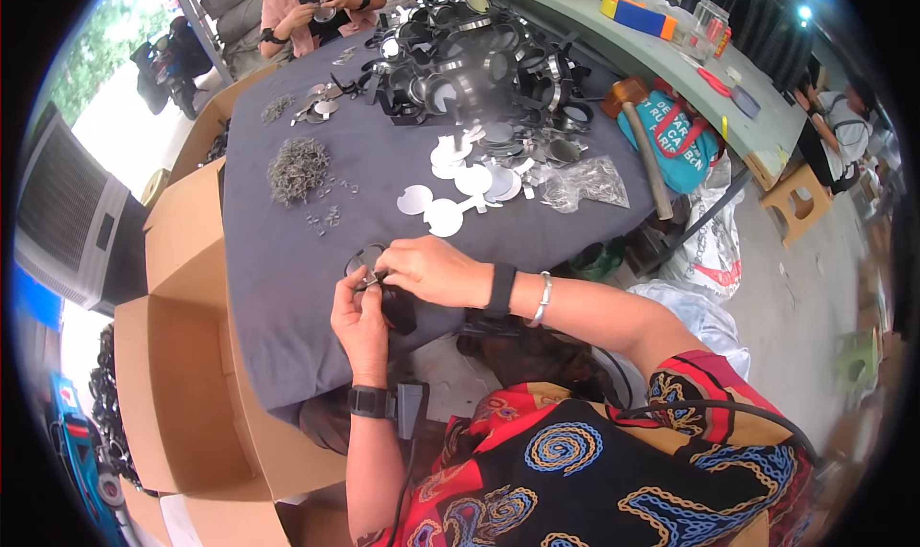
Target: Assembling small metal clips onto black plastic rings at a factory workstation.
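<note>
Near the front edge of the cloth-covered table, both my hands close on a dark part with a round, ring-like end. My left hand pinches it from below. From the right, my right hand presses its fingertips onto the same part; a small shiny bit shows between the fingers, too small to name. Beyond my hands lie white discs with tabs and a heap of small wire-like metal pieces, several of them scattered loose. A clear plastic bag of similar small pieces rests to the right.
A large pile of black and silver round parts covers the table's far side. Open cardboard boxes stand along the left. A hammer with a wooden handle lies at the right edge, beside a teal bag. Another person works opposite.
</note>
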Tool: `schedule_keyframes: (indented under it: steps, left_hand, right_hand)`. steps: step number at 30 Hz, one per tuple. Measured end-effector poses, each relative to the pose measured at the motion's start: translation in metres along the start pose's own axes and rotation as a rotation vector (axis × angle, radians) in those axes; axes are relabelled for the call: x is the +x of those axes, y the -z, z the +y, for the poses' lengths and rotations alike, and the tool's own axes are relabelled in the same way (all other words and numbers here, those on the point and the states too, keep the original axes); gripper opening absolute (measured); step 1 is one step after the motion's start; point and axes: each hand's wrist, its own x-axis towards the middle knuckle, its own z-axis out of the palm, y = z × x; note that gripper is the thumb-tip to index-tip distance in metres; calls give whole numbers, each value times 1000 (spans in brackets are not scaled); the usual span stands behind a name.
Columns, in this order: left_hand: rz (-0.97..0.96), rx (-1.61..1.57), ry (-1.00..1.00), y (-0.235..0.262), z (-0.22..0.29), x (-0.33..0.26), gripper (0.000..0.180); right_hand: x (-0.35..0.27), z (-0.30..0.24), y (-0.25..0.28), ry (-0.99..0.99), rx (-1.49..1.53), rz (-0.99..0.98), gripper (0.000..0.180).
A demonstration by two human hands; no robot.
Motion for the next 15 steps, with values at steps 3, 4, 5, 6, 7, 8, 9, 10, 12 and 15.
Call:
schedule_keyframes:
  steps: [3,4,5,6,7,8,9,10,12,15]
  left_hand:
    - [7,10,18,-2,6,-2,20]
    - [7,9,27,-2,5,-3,20]
    - [15,14,6,-2,4,-3,20]
    - [17,16,-16,-2,3,-3,20]
    - [18,17,-10,-2,1,-3,20]
    - [28,16,-37,-2,-1,-3,20]
    - [39,18,-64,-2,-4,-2,20]
    - [40,15,-92,-6,-5,-1,20]
    - [9,46,-20,-7,-6,3,21]
    - [50,101,-34,-4,1,-3,22]
  right_hand:
    - [-19,3,35,-28,-260,4,12]
    - [-25,6,52,-56,-393,-27,12]
    - [-30,5,71,-145,-458,-30,13]
    - [-39,13,90,-185,-519,-15,12]
    - [-48,24,110,-241,-539,-45,12]
    - [-57,34,126,-305,-606,-51,10]
    - [-63,37,142,-340,-689,-106,9]
    - [-75,46,154,-372,-738,-71,9]
    - [-96,68,173,-394,-741,-93,9]
    - [-95,76,170,-312,-944,-182,9]
